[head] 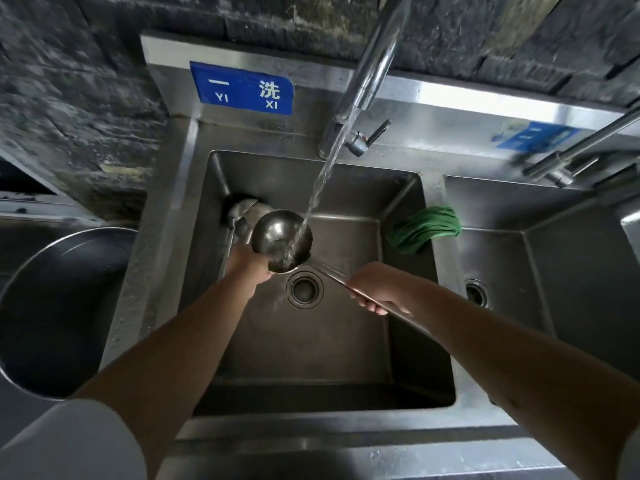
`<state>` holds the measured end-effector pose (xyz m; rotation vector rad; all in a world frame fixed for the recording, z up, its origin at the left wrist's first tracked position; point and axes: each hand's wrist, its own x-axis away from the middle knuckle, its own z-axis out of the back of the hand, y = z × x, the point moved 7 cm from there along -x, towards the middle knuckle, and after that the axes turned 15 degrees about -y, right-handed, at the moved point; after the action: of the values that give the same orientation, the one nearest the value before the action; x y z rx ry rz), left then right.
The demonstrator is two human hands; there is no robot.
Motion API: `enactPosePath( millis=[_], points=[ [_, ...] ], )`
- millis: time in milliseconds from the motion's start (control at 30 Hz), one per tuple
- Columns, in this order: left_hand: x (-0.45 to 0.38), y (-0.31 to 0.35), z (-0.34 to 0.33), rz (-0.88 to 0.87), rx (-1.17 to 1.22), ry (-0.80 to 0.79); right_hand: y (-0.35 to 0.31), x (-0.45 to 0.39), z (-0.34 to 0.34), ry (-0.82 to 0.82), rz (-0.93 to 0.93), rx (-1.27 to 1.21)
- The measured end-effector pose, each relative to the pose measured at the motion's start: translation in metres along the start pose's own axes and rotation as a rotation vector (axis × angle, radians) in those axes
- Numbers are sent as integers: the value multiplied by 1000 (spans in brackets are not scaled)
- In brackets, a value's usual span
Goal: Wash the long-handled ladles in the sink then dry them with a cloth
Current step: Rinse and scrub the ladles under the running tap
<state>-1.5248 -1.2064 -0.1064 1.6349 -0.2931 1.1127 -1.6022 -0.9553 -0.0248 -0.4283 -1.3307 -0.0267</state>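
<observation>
Two hands on one ladle (281, 241), head view only. Left hand (250, 263) wraps the bowl's near rim from below, fingers curled on it. Right hand (375, 287) is clamped round the long handle (330, 274), which runs back under the right forearm. Bowl sits under the tap stream (320, 188), water landing on the right side of the bowl, above the drain (304, 289) of the left sink (398, 341).

More ladles (242, 211) lean in the far-left corner of the basin, unwashed by my guess; count unclear. Green cloth (424, 230) lies on the divider between basins, dry step not started.

Step in hand: rinse. To do it well, roll the handle with the right hand so the stream sweeps the whole bowl, rub with left-hand fingers, keep the bowl low to limit splash. Handle will be slick; grip firm.
</observation>
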Motion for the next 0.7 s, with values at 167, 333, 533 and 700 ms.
enactPosePath(
  millis=[167, 333, 533, 700],
  points=[
    [29, -31, -31, 144, 203, -91, -13, -23, -16, -4, 16, 33],
    [49, -34, -47, -19, -339, -174, -24, -31, -27, 85, 86, 114],
    [61, 19, -47, -372, -821, 16, -28, -22, -28, 57, 70, 335],
    [51, 19, -43, -127, -597, -128, -55, -4, -25, 282, 271, 762]
  ],
)
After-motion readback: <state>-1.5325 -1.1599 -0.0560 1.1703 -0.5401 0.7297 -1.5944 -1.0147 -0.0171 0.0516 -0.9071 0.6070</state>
